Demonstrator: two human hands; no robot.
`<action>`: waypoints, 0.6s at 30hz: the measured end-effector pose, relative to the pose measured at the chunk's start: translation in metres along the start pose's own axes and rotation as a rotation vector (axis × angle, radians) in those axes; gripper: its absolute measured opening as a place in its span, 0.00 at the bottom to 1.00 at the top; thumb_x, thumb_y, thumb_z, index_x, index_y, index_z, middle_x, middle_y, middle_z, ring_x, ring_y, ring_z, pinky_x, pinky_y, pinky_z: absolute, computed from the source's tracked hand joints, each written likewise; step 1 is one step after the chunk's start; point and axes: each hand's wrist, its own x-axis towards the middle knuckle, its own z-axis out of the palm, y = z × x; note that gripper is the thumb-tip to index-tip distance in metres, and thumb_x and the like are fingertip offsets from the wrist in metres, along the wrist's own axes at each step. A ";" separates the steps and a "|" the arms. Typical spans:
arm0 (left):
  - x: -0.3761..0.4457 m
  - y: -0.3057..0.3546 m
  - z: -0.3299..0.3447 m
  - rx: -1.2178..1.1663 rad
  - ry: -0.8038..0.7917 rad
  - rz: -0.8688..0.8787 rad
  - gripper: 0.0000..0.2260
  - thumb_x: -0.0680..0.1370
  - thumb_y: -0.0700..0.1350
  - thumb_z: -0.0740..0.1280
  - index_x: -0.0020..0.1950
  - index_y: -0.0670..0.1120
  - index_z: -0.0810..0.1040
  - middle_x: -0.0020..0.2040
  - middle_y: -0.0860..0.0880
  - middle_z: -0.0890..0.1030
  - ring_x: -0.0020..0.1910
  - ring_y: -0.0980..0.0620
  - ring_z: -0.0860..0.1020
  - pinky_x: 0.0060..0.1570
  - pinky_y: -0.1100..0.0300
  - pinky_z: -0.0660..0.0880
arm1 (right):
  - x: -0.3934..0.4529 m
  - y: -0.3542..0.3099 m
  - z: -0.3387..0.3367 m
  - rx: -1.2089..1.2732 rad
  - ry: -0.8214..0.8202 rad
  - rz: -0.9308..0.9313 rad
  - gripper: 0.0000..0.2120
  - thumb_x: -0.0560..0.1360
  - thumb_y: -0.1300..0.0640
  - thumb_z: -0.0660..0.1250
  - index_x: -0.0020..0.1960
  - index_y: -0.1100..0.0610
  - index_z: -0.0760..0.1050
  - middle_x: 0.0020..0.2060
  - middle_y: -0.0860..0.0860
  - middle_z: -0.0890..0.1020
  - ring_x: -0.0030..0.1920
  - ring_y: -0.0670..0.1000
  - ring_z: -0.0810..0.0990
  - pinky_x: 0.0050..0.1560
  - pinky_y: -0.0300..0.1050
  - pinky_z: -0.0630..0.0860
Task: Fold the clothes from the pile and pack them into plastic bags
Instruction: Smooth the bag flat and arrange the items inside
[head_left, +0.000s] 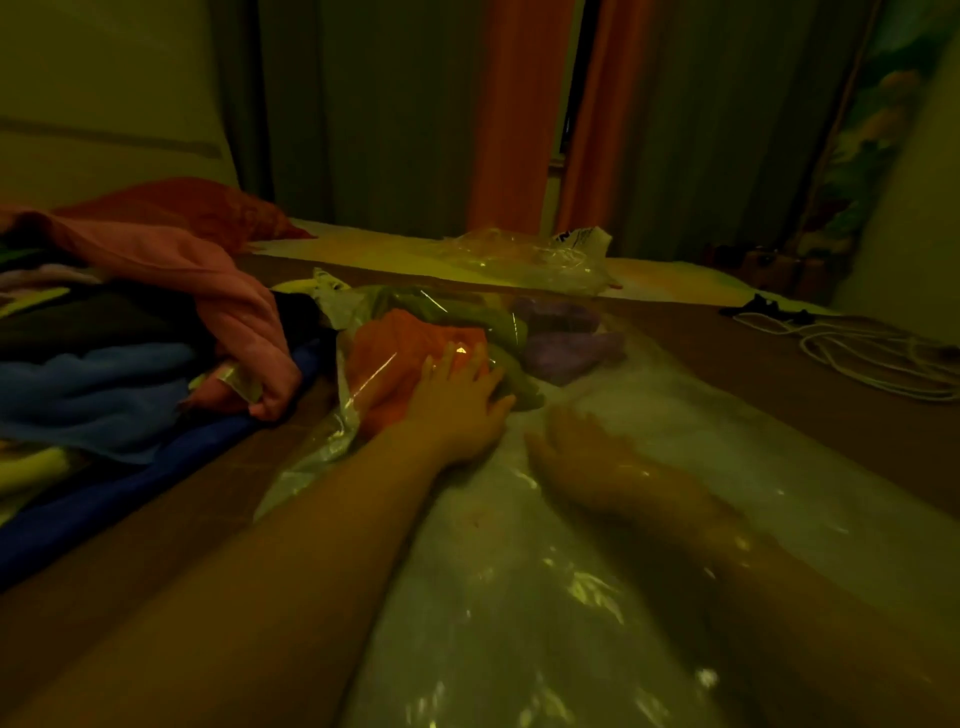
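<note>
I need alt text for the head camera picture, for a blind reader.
In dim light, the left hand presses flat on a clear plastic bag of folded clothes, while the right hand reaches inside it. A clothes pile lies at left.

You are looking at two plastic bags. One big plastic bag (649, 467) is lying in front of you, and one crumpled plastic bag (524, 257) is sitting farther back. Three folded clothes are showing inside the big one: one orange piece (395, 348), one green piece (467, 312) and one purple piece (566, 343). One pile of clothes (104, 338) is sitting on your left. One white cord (872, 353) is lying on your right. Two orange curtains (514, 114) are hanging at the back.
</note>
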 end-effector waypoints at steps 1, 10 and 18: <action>0.000 0.000 -0.007 0.006 -0.044 0.002 0.25 0.82 0.58 0.48 0.79 0.53 0.51 0.79 0.47 0.43 0.77 0.41 0.40 0.73 0.43 0.39 | -0.026 -0.004 -0.001 -0.028 -0.035 -0.008 0.38 0.75 0.30 0.39 0.78 0.51 0.47 0.78 0.53 0.45 0.77 0.57 0.44 0.73 0.62 0.45; -0.109 0.035 -0.036 -0.028 -0.135 -0.223 0.23 0.82 0.55 0.54 0.76 0.51 0.58 0.79 0.46 0.52 0.77 0.39 0.46 0.73 0.37 0.45 | -0.121 -0.019 0.011 -0.019 -0.020 -0.152 0.27 0.80 0.38 0.41 0.77 0.41 0.42 0.78 0.47 0.43 0.77 0.53 0.42 0.72 0.64 0.41; -0.142 0.000 -0.024 -0.044 -0.310 -0.299 0.29 0.78 0.67 0.43 0.77 0.60 0.44 0.79 0.50 0.41 0.76 0.41 0.38 0.68 0.29 0.41 | -0.086 -0.026 0.013 -0.002 0.005 -0.139 0.26 0.80 0.38 0.41 0.77 0.41 0.42 0.78 0.48 0.45 0.77 0.56 0.43 0.72 0.65 0.41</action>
